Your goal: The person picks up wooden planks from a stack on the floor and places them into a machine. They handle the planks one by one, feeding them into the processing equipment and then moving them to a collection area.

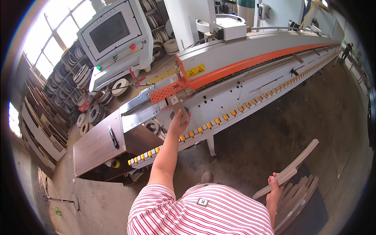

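Fingers [273,181] clamped — left hand [180,121] on board [178,106], right hand [274,188] on pale strips [300,159] — each partly hidden.

Pretty clearly a woodworking shop, more factory than garage. Has a long grey machine [239,49] with an orange guard [227,70], yellow warning labels [195,71] and a row of yellow pieces [226,116] along its near edge. Comes with a control console [143,43], dark screen [110,31] and red button [132,46] included. Also got racked rolls of strip material [81,74], tall boards [43,125] leaning far left, a utility knife [113,137] near the right edge of a brown cabinet top [96,149], wood strips [297,199] piled toward the left edge of a dark surface [319,219], plus big paned windows [53,39].
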Available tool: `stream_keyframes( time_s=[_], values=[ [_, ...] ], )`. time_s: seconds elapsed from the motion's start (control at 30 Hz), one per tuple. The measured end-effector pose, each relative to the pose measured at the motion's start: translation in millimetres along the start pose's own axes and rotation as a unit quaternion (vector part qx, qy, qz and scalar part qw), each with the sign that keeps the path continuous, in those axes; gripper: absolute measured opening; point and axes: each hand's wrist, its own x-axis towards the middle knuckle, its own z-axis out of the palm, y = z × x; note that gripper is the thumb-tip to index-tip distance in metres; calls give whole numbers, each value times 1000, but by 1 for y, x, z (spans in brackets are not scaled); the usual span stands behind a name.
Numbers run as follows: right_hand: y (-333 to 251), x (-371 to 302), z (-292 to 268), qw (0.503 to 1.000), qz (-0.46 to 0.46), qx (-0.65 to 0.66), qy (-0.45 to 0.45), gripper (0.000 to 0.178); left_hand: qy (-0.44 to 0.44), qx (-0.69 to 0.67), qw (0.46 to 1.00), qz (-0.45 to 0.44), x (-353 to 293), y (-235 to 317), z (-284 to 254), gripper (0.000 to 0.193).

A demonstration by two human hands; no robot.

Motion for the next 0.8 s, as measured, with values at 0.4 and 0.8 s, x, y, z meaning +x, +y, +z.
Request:
stream_keyframes(
  time_s=[0.4, 0.8],
  values=[
    [-1, -2, 26, 997, 26, -73, 25, 43, 81, 105, 991, 24, 46, 21, -1, 45],
    [-8, 22, 24, 993, 44, -109, 17, 46, 114, 138, 984, 18, 99, -18, 41, 50]
  ],
)
